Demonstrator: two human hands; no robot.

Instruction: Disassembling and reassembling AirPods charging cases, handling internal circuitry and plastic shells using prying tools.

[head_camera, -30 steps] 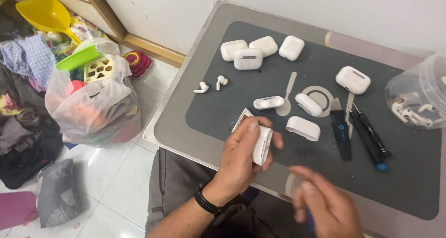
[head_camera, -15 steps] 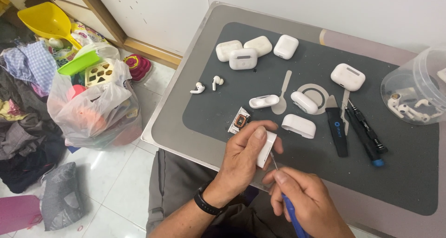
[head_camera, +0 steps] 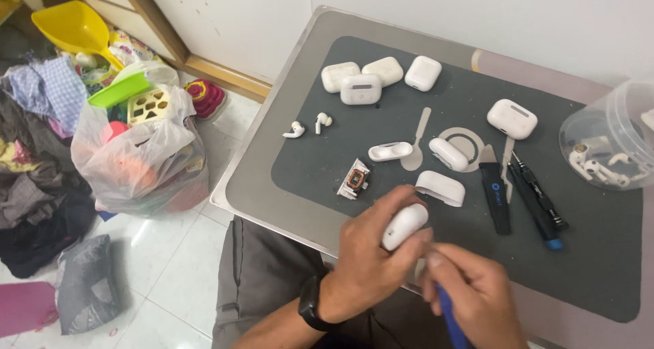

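Clearly the step in hand is opening up a white earbud case: the left hand is wrapped around it at the lower middle of the frame, just over the near edge of the worktop, with the rounded end poking out past the thumb. The right hand, touching the left, is pinched shut on a blue-handled tool whose tip is hidden behind the fingers (so I cannot tell whether it is already in the seam).

Above the hands on the dark mat lie a loose case shell, a small coil part to its left, an open half shell and a metal spudger. Two earbuds sit further left, three more cases are grouped at the top, another case lies to the right, and a black pry tool and screwdriver lie beside it. A clear tub stands at the right edge.

By my judgement, the next move calls for a steady left-hand grip while the tool tip works along the join with light, controlled force, since a slip could gouge the plastic or jab the holding fingers.
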